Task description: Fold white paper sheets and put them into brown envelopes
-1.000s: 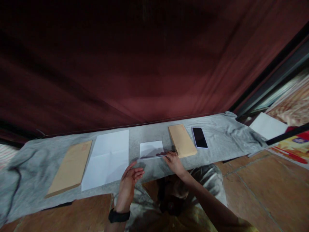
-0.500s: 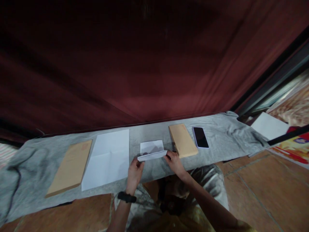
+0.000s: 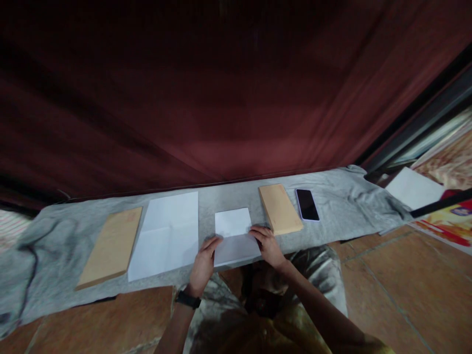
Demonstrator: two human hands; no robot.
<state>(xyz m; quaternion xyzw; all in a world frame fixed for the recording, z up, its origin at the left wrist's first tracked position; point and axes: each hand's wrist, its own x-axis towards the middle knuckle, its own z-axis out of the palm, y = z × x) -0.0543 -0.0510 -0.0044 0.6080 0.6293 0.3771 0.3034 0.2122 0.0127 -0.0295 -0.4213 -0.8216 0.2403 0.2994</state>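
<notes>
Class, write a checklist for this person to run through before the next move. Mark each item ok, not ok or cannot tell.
1. Left hand on the small white paper: ok, at its left edge.
2. Right hand on the same paper: ok, at its right edge.
3. Small white paper fully resting on the grey cloth: cannot tell; the near part may be raised.
4. Large white sheet spread open: ok, with faint creases.
5. Phone apart from the nearby brown stack: ok, a gap shows.
</notes>
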